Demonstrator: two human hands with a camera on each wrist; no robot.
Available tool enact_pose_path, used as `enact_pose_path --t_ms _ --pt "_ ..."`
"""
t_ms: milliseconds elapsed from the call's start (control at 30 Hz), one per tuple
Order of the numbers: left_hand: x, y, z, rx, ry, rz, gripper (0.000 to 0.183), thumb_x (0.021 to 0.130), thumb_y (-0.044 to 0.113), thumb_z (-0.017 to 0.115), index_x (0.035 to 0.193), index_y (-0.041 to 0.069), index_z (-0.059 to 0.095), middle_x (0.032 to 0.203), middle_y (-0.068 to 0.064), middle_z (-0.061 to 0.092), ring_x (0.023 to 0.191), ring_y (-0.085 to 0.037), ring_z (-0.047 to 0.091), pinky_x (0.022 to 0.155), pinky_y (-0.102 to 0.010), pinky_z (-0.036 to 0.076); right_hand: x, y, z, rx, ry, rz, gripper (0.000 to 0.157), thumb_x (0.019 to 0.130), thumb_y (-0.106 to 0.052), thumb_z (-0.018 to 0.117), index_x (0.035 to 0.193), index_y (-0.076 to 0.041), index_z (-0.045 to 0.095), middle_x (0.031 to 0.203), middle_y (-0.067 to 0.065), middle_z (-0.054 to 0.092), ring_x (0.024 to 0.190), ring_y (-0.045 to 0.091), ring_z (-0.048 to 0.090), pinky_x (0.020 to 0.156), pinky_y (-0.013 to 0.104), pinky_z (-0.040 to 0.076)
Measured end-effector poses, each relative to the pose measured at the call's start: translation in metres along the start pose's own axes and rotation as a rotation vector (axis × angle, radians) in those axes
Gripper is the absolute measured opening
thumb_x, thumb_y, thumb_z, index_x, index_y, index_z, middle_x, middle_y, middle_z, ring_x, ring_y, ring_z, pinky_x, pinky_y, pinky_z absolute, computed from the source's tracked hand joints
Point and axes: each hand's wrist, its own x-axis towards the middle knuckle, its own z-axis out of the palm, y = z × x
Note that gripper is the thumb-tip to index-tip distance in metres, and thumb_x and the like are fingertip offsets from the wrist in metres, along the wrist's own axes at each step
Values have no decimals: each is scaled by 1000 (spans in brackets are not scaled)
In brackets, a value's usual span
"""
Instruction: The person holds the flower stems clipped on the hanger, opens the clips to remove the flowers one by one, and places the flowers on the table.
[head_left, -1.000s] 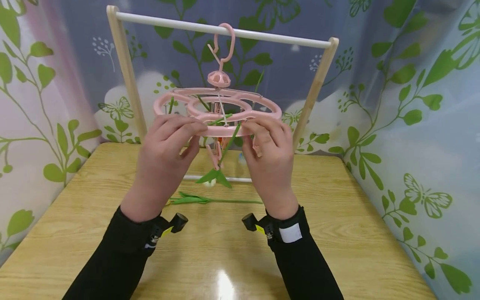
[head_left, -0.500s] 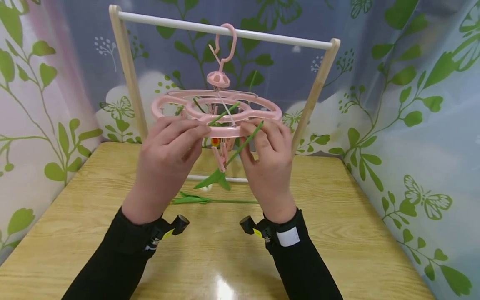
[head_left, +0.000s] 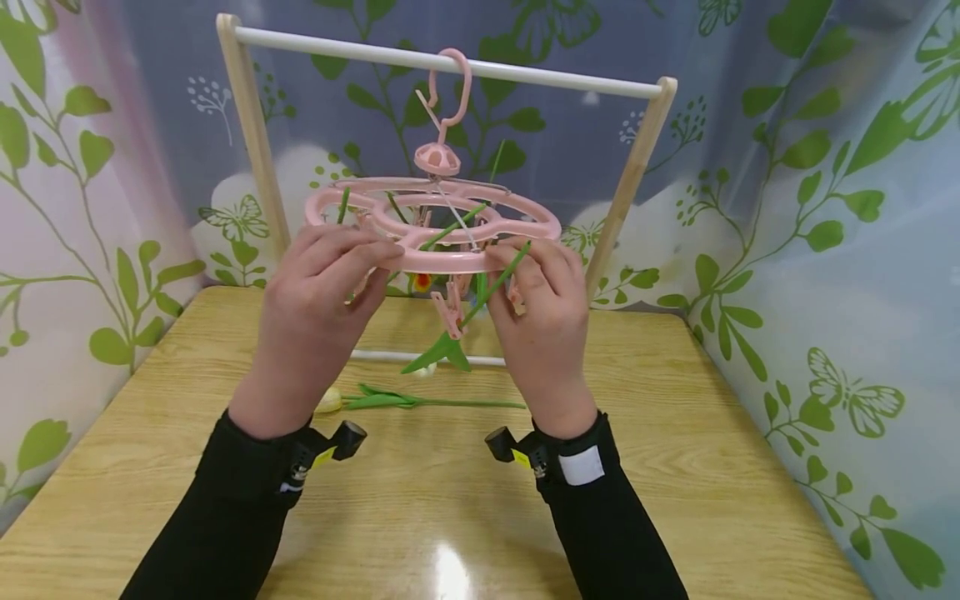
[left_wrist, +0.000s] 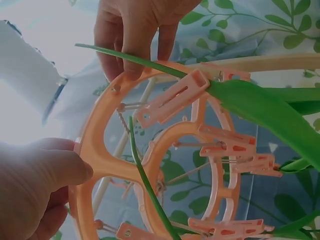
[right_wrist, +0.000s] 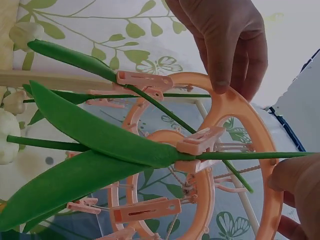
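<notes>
A pink clip hanger with a round frame hangs by its hook. My left hand pinches the near rim on the left, thumb below and fingers on top. On the right, my right hand pinches the same rim. Between them a pink clothespin grips an artificial tulip upside down by its stem, just by the green leaves. Its stem slants up past the right fingers. More tulips hang from other clothespins; white blooms show in the right wrist view.
The hanger's rack has a white top bar and wooden posts, standing on a wood-grain table. A cream tulip lies on the table below the hands. Leaf-patterned curtains surround the back and sides.
The clipped tulip's leaves have shifted slightly right, and its stem now slants further right across the right fingers. My left hand has moved a little left along the rim, uncovering the tabletop tulip's bloom.
</notes>
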Motion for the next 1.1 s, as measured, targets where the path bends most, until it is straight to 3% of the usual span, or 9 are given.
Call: enact_pose_path --t_ms 133,400,700,867,933,967,1067,1100 --pt "-1 -2 -1 -7 -17 -2 24 88 1 73 111 6 75 108 -9 73 106 -28 62 92 -36 48 -1 6 -1 -3 -18 6 17 94 -5 63 108 -5 72 110 12 67 102 32 58 89 41 45" --pt "0 -1 -6 -9 11 -26 21 89 0 71 109 7 76 107 -10 73 103 -29 62 91 -36 46 -1 16 -6 -5 -8 80 20 91 -3 69 110 -4 72 115 12 67 103 34 58 91 44 46" --pt "2 7 -9 -28 -6 -4 25 86 -3 73 110 4 73 113 -13 70 107 -31 61 91 -39 45 1 10 -6 16 -4 39 18 96 -6 64 111 -5 74 109 13 68 102 33 57 91 39 45" --pt "3 13 -12 -64 1 30 19 84 0 75 103 3 69 113 -17 64 106 -34 59 93 -41 46 2 10 -6 17 -1 48 16 96 -8 65 108 -4 75 109 13 68 101 32 58 92 39 44" --pt "1 14 -15 -104 -69 60 15 84 2 75 98 5 69 105 -12 66 96 -26 62 84 -36 48 2 11 -6 8 -6 47 16 96 -8 65 108 -3 75 109 13 68 101 31 58 91 39 44" --pt "0 15 -16 -127 -135 71 13 85 4 75 96 7 69 100 -8 67 91 -22 62 80 -33 49 2 11 -6 5 -9 47 16 96 -9 65 108 -3 75 109 13 68 101 32 57 91 39 44" --pt "-3 14 -13 -173 -444 52 10 88 13 75 94 17 69 93 4 66 79 -9 59 73 -29 48 1 13 -5 -8 -16 53 17 96 -9 64 108 -3 75 110 13 68 101 32 57 90 39 44" --pt "-4 13 -9 -185 -553 13 11 88 16 75 96 18 69 93 6 66 80 -7 59 81 -31 49 0 13 -5 -11 -20 55 17 96 -10 65 108 -3 75 110 13 68 101 32 57 90 39 44"
